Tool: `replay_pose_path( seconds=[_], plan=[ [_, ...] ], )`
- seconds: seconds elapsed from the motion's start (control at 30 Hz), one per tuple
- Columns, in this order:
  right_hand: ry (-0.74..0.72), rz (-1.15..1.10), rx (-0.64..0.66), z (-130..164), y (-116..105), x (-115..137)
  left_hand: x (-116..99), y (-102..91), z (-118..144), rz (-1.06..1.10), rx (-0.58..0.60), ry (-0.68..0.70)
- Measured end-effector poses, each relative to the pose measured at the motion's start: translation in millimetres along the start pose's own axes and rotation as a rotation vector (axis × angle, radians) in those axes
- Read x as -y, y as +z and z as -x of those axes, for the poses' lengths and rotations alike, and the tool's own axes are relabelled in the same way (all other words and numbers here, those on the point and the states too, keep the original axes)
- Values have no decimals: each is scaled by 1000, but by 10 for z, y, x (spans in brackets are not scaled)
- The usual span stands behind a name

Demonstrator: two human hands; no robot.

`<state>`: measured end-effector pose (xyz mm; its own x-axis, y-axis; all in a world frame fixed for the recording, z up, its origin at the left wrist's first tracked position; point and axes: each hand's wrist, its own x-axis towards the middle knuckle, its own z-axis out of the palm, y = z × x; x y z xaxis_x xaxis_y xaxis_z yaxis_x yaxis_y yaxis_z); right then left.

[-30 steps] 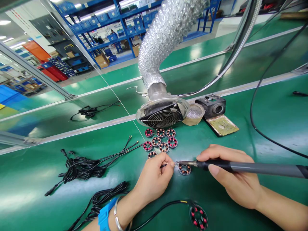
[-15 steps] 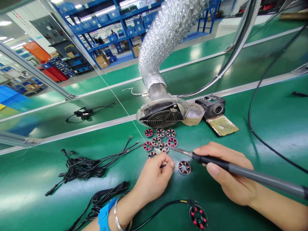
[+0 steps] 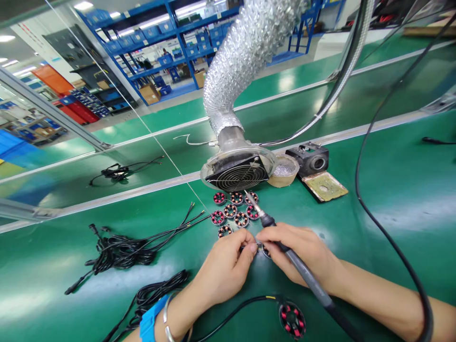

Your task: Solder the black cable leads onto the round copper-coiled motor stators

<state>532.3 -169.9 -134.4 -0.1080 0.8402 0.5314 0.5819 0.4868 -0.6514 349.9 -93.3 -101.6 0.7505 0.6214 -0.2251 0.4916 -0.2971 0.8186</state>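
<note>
My left hand [image 3: 223, 268] pinches a thin wire end next to a small round coil stator [image 3: 265, 250] lying on the green belt. My right hand [image 3: 302, 254] covers most of that stator while holding a grey soldering iron [image 3: 285, 249]. The iron's tip points up and away toward the fan, off the work. Fingertips of both hands meet at the stator. A blue wrist strap and a metal bangle sit on my left wrist.
Several more coil stators [image 3: 235, 213] lie grouped in front of a fume extractor fan [image 3: 238, 173] on a foil duct. A solder-wool cup [image 3: 285, 169] and an iron stand with sponge [image 3: 315, 171] stand to the right. Black cable bundles [image 3: 121, 251] lie at left; a larger wired stator [image 3: 292, 320] lies near me.
My right hand swung the soldering iron's tip up off the stator and toward the fan, then moved left until its fingers reached the stator. My left hand stayed put.
</note>
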Motion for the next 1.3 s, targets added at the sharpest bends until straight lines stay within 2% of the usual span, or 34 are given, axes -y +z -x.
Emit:
replay_pose_path(
  seconds=[0.1,0.2,0.4,0.5,0.57,0.7,1.07,1.17,1.3],
  plan=[
    [10,-39,26,2,-25,25,2,-10,-1,12,-1,-21],
    [5,-12,68,21,-6,29,73,12,-16,114,22,-50],
    [-23,9,25,33,45,15,150,62,-57,380,102,-167],
    [-21,-6,24,26,39,11,134,79,-72,463,74,-211],
    [30,-29,38,21,29,16,127,91,-76,488,32,-221],
    [125,-42,85,17,32,31,133,115,-68,499,-23,-241],
    [6,88,71,64,123,-34,150,168,-69,426,-104,-249],
    [-8,87,23,32,53,-2,149,175,-70,400,-112,-255],
    [-20,46,-60,3,-174,81,128,180,-76,349,-114,-254]
  ],
)
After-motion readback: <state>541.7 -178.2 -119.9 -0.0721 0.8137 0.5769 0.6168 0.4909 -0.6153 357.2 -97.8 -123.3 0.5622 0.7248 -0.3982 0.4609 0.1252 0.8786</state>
